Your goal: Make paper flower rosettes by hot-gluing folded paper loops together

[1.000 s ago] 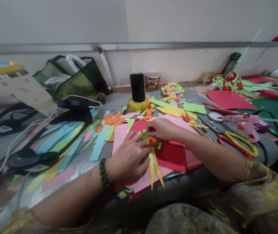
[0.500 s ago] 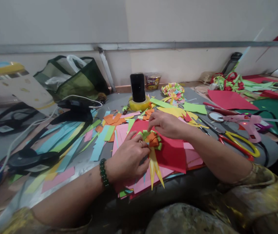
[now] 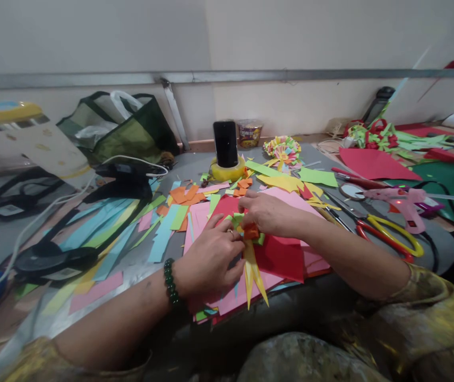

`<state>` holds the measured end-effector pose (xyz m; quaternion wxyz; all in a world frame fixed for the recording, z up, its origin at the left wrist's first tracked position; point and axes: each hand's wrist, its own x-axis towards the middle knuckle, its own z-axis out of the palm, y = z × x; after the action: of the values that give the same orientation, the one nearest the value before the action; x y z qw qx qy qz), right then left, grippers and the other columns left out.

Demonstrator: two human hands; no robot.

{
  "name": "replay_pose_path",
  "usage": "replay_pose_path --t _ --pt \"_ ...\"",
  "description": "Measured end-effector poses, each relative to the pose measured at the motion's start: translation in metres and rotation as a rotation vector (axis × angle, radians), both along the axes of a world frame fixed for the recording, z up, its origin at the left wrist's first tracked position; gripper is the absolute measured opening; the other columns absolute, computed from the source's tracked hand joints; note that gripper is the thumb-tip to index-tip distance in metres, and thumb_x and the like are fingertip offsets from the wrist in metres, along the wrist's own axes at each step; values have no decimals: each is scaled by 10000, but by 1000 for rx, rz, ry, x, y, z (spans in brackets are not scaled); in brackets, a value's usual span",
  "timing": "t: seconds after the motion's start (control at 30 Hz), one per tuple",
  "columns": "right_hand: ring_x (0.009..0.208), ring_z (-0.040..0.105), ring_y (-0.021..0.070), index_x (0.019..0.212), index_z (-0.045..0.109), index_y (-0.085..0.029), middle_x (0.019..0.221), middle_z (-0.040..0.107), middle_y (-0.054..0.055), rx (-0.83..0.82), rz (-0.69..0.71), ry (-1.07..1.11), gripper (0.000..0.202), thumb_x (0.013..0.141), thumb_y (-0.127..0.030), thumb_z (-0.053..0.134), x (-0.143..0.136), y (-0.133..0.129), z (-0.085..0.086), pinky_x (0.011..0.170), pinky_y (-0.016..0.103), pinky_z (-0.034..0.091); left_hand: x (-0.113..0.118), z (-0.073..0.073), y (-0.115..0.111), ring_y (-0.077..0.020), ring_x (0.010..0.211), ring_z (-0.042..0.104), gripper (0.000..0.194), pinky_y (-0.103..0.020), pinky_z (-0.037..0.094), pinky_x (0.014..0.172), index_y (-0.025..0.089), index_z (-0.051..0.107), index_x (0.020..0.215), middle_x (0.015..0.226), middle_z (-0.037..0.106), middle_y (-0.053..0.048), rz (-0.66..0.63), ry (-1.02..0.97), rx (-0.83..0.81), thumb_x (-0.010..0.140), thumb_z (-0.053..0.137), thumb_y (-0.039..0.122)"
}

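Note:
A small paper flower (image 3: 250, 231), with orange in the middle and green around it, lies on a red paper sheet (image 3: 282, 260). Two pointed yellow strips (image 3: 254, 278) hang from its lower side. My left hand (image 3: 211, 260), wearing a green bead bracelet, holds the flower's left edge with bent fingers. From above right, my right hand (image 3: 268, 213) has its fingers closed together on the flower's upper part, hiding some of the petals. Beneath the red sheet is a stack of pink paper (image 3: 227, 306).
Coloured paper strips (image 3: 103, 228) spread across the left. A phone (image 3: 225, 144) stands in a yellow tape roll (image 3: 228, 170). To the right are scissors (image 3: 394, 233), a pink glue gun (image 3: 405, 201) and a finished paper rosette (image 3: 282, 151). A tumbler (image 3: 47, 143) stands far left.
My right hand has moved slightly left and down over the flower, covering more of its orange middle. My left hand has stayed in place.

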<state>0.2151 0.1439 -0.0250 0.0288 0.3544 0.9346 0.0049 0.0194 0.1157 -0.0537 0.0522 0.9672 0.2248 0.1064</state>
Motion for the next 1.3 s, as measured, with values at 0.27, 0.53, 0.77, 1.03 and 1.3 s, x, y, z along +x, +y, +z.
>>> replay_pose_path --t 0.27,0.53,0.77,1.03,1.3 --pt "946 556 236 911 794 -139 934 682 120 56 -253 119 263 837 -39 562 11 -4 4 765 310 401 -1 -1 0 -247 864 555 159 -482 386 977 185 705 784 846 738 -63 2 10 -7 872 588 246" --pt "945 585 244 813 768 -122 895 704 134 -29 -354 10 275 956 -224 558 8 -3 2 725 302 380 -1 -1 1 -250 867 545 199 -488 385 965 197 719 844 867 744 -72 -2 -1 -21 904 542 265" --pt "925 590 241 798 767 -115 887 709 136 -46 -345 33 250 942 -195 578 4 1 -1 737 309 375 -1 -2 -1 -264 893 545 219 -523 380 994 183 733 869 886 748 -86 6 1 -35 913 537 269" --pt "904 625 228 835 769 -154 949 720 126 -113 -489 57 296 935 -385 613 2 -1 0 675 281 385 0 0 -1 -256 878 549 189 -499 388 977 186 720 840 857 740 -75 7 9 -18 900 552 250" --pt "776 605 177 835 754 -151 889 744 89 -225 -468 120 136 815 -274 699 -1 2 -2 619 251 361 0 -1 -1 -260 892 547 201 -499 373 980 184 719 833 882 745 -79 13 13 -33 912 559 276"
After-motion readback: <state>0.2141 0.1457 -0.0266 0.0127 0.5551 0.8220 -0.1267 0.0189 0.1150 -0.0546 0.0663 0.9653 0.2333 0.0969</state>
